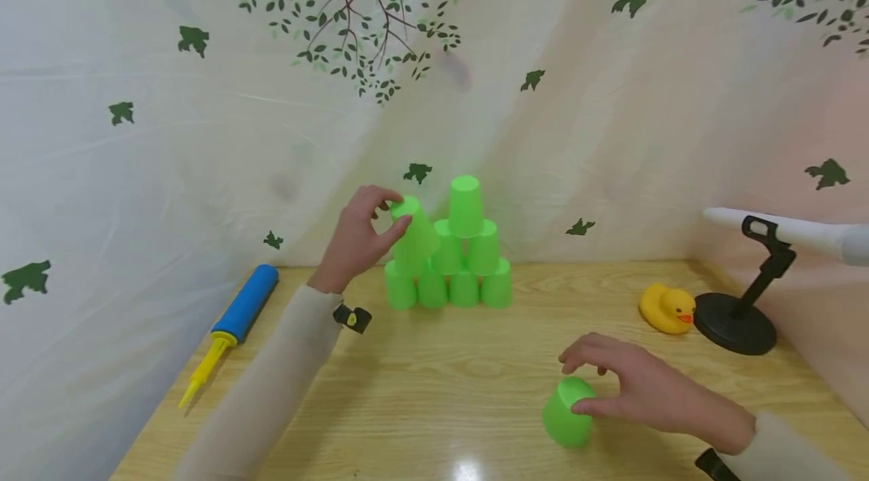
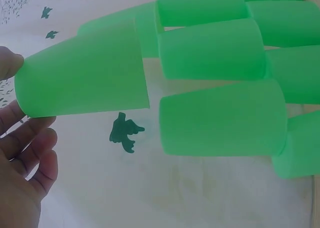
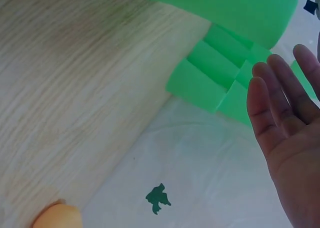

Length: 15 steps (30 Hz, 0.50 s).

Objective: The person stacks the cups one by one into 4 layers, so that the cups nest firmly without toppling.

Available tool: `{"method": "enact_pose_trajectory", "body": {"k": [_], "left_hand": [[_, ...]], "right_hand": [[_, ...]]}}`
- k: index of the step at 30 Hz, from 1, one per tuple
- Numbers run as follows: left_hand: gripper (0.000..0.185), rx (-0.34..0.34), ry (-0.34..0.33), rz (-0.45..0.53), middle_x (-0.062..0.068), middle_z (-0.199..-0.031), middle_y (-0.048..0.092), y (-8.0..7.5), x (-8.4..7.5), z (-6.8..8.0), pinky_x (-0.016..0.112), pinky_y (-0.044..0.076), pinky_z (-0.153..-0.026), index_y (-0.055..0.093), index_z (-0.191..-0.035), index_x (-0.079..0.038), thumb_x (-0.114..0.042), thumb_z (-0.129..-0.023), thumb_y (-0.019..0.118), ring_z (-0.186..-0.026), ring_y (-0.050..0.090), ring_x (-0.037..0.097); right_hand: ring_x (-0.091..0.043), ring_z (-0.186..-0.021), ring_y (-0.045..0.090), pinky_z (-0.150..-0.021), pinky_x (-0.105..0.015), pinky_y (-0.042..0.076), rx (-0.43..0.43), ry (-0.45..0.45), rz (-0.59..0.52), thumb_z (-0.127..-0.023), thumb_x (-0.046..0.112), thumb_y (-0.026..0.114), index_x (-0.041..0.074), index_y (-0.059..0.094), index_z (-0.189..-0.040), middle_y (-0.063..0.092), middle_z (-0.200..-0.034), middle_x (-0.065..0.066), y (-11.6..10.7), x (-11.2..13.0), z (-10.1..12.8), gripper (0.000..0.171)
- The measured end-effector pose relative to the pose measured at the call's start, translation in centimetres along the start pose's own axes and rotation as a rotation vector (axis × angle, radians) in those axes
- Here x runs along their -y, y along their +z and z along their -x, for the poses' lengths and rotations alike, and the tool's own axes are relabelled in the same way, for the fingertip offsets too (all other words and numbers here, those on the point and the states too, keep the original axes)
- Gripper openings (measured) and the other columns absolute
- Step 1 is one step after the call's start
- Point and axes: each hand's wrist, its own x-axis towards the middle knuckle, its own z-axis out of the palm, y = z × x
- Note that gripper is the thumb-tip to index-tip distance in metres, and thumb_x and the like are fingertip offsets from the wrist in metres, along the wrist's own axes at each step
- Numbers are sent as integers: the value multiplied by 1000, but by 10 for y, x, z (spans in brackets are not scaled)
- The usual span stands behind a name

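My left hand [image 1: 360,228] pinches an upside-down green cup [image 1: 417,236] by its narrow base, between thumb and fingers. In the left wrist view a small gap shows between this held cup's rim [image 2: 146,82] and the second-row cups [image 2: 222,119] of a stack. The stacked green cups [image 1: 465,289] stand inverted in tiers, with a single top cup [image 1: 465,206] on the right side. My right hand [image 1: 645,383] is beside another inverted green cup [image 1: 565,417] on the table, its fingers loosely bent above and its thumb overlapping the cup's side in the head view.
A blue and yellow hand pump [image 1: 246,304] lies at the left of the wooden table [image 1: 421,375]. To the right are a yellow rubber duck [image 1: 667,309] and a black round-based stand [image 1: 736,324] holding a white tube [image 1: 815,232]. A leaf-patterned curtain [image 1: 305,149] hangs behind.
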Motion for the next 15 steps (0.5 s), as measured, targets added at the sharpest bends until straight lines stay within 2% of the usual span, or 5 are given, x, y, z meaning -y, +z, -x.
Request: {"method": "enact_pose_trajectory", "body": {"k": [9, 15], "left_hand": [[28, -71, -9, 3, 10, -104, 58, 2, 5, -13, 38, 43, -72, 59, -110, -2, -17, -87, 68, -89, 51, 27], [31, -73, -46, -37, 10, -106, 56, 10, 9, -19, 35, 42, -73, 58, -112, -2, -21, -89, 67, -91, 49, 25]], "right_hand": [[-8, -96, 56, -77, -32, 51, 38, 37, -9, -81, 43, 71, 35, 56, -98, 57, -114, 14, 4, -2, 7, 25], [-5, -91, 56, -74, -30, 51, 42, 20, -26, -79, 35, 76, 35, 56, -96, 58, -108, 16, 7, -5, 9, 27]]}}
